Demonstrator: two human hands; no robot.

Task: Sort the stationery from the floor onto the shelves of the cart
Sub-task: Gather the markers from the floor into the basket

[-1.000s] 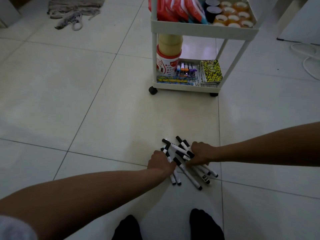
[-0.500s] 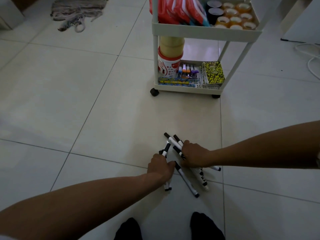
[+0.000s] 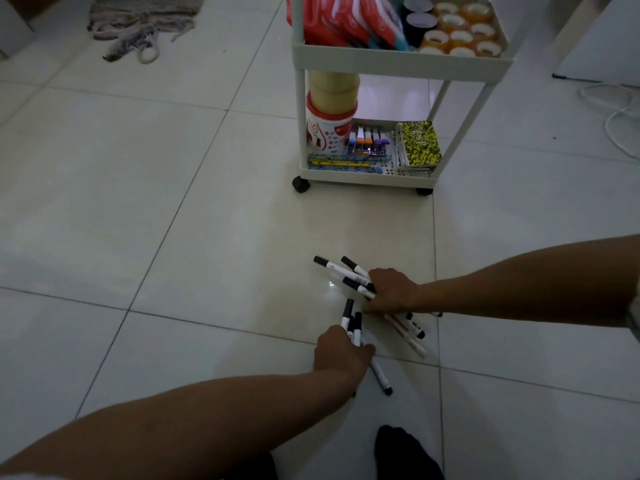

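Markers: left hand (image 3: 341, 355) grips a bunch (image 3: 352, 323), caps poking up beyond the knuckles.
Right hand (image 3: 391, 291): clutches more markers (image 3: 343, 271), caps fanning leftward.

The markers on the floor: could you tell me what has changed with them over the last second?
The markers were one crossed pile; now the left hand grips one bunch and the right hand another, pulled apart. A few still lie on the tiles. The cart is unchanged.
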